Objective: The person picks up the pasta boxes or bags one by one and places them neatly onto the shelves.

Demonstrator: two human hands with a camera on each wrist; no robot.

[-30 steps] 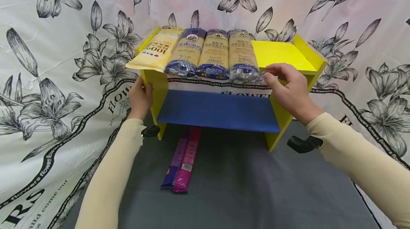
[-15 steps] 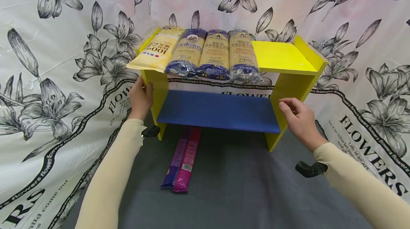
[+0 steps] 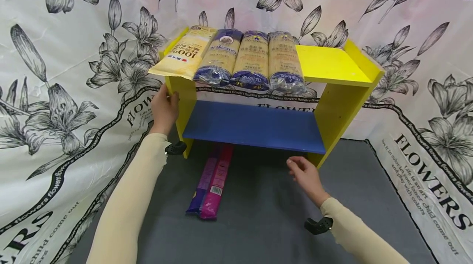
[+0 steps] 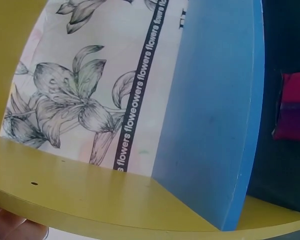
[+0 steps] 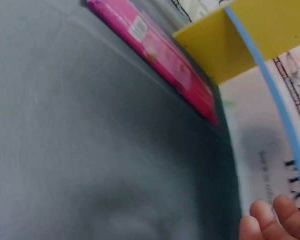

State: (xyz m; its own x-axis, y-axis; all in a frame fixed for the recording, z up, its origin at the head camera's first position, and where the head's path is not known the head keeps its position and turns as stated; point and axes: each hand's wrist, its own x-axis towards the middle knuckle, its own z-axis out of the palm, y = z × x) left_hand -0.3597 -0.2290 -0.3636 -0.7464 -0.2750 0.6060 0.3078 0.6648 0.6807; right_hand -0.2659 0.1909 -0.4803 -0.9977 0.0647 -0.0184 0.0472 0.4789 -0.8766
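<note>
A small shelf with yellow side panels point(image 3: 338, 102) and a blue middle board point(image 3: 255, 126) stands against a printed cloth. My left hand point(image 3: 164, 110) holds its left side panel; fingers point(image 4: 15, 225) show outside that panel in the left wrist view. My right hand point(image 3: 304, 175) is below the board's right front corner, holding nothing, fingers loosely bent. On the top board lie a yellow noodle bag point(image 3: 186, 52) and three spaghetti packs: one blue-headed point(image 3: 219, 56), one in the middle point(image 3: 252, 60), one at the right point(image 3: 285, 60).
Beneath the shelf, a pink packet point(image 3: 218, 186) and a purple packet point(image 3: 202, 188) lie side by side on the grey cloth point(image 3: 255, 227). Bare yellow top board point(image 3: 332, 63) shows right of the packs. Flower-printed cloth point(image 3: 122, 56) hangs behind and at the left.
My right hand has left the front of the rightmost spaghetti pack and moved down past the right panel to below the blue board. My left hand stays at the left panel.
</note>
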